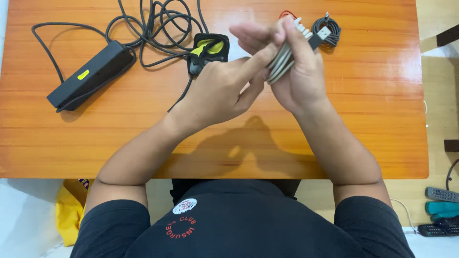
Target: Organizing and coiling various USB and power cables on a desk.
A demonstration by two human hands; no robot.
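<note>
My right hand (pixel 299 71) grips a bundle of coiled grey and white cables (pixel 281 62) above the orange wooden table (pixel 95 138). Several plug ends, one a black flat connector (pixel 319 37), stick out past my fingers at the top. My left hand (pixel 217 91) is beside it, its forefinger stretched out and pressing on the bundle's coils. A red cable tip (pixel 286 13) shows just behind my right fingers.
A black power brick (pixel 91 74) with a yellow sticker lies at the table's left, its black cord (pixel 158 28) tangled across the back. A black and yellow pouch (pixel 208 50) sits mid-back. A coiled dark cable (pixel 330 29) lies back right. Remote controls (pixel 442 195) lie on the floor, right.
</note>
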